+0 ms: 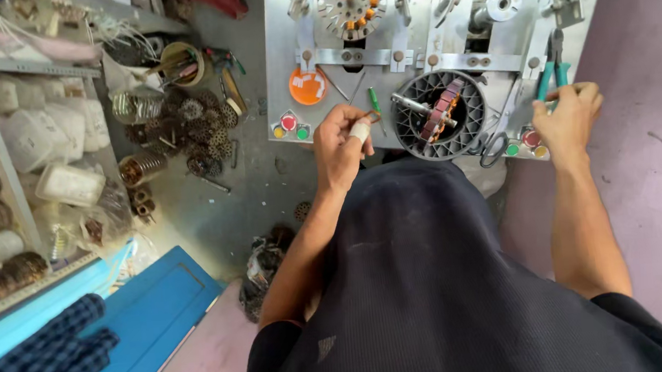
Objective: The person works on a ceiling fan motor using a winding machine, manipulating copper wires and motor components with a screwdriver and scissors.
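Pinching a thin bit of copper wire point(373, 116) between thumb and first finger, the left hand point(341, 146) with a white wrap on one fingertip, just at 9 o'clock from the black round holder point(440, 116). Running short and nearly flat toward 3 o'clock, that wire, with its free end aimed at the holder. Sitting inside the holder, a ring part wound with copper point(445, 109), its long side tilted from 7 o'clock up to 1 o'clock, and a metal rod point(423, 109) poking out toward 10 o'clock. Closed around the teal handles of the pliers point(553, 66), the right hand point(566, 118), far out at 3 o'clock from the holder, well apart from the left hand. Standing nearly straight up, the pliers, long way from 6 to 12 o'clock, tips pointing to 12 o'clock. Lying on the grey metal machine plate point(289, 47), a small green screwdriver point(374, 105) just beside the left hand, pointing toward 6 o'clock. Resting at 5 o'clock from the holder, scissors point(492, 148) with black loops. Piled on the floor at 9 o'clock, many small coil parts point(197, 130).
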